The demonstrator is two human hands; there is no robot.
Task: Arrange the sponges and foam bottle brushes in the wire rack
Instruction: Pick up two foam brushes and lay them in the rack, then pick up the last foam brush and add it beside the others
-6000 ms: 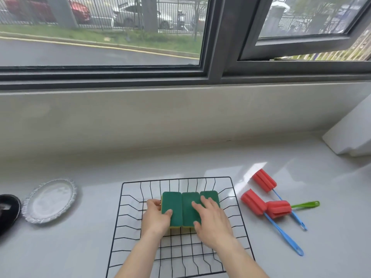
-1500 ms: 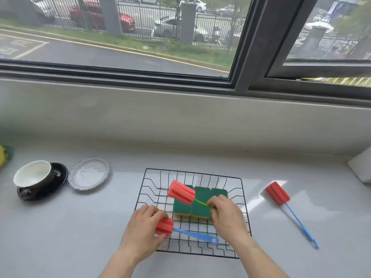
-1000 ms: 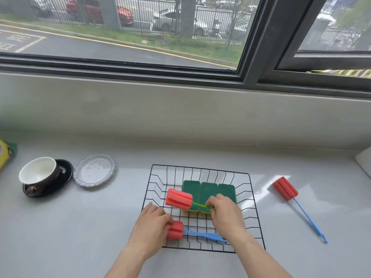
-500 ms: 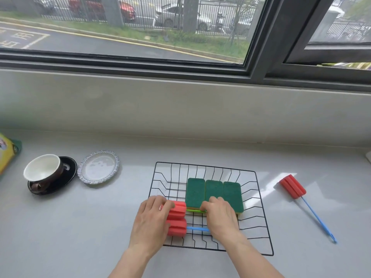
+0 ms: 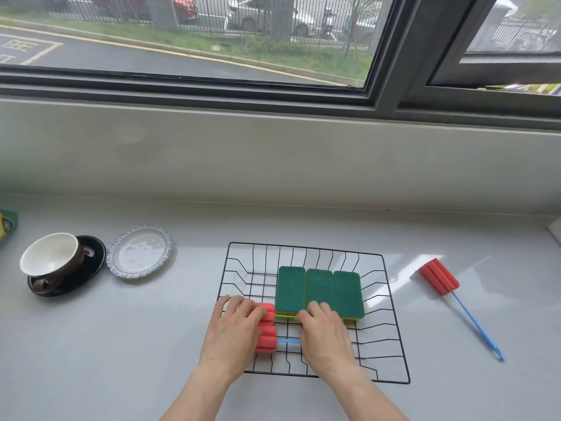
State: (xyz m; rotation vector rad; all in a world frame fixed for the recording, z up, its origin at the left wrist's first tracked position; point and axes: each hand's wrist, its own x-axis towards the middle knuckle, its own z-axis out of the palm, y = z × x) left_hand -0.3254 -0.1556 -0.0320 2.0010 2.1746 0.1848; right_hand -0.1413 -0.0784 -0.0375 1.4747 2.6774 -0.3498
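A black wire rack (image 5: 306, 250) sits on the pale counter. Three green sponges (image 5: 319, 290) lie side by side in its far half. In front of them two red foam bottle brushes lie in the rack, heads to the left: one with a green handle (image 5: 268, 313), one with a blue handle (image 5: 268, 341). My left hand (image 5: 231, 333) lies over both red heads, fingers curled on them. My right hand (image 5: 327, 336) covers the two handles, with only short pieces showing. A third red brush with a blue handle (image 5: 438, 277) lies on the counter right of the rack.
A white cup on a black saucer (image 5: 52, 262) and a small patterned plate (image 5: 141, 252) stand to the left. A yellow-green packet (image 5: 6, 223) shows at the left edge, a white object (image 5: 557, 233) at the right edge. A wall under the window rises behind.
The green-handled brush came down from above the sponges and now lies in the rack beside the blue-handled one. Both hands have settled onto the two brushes.
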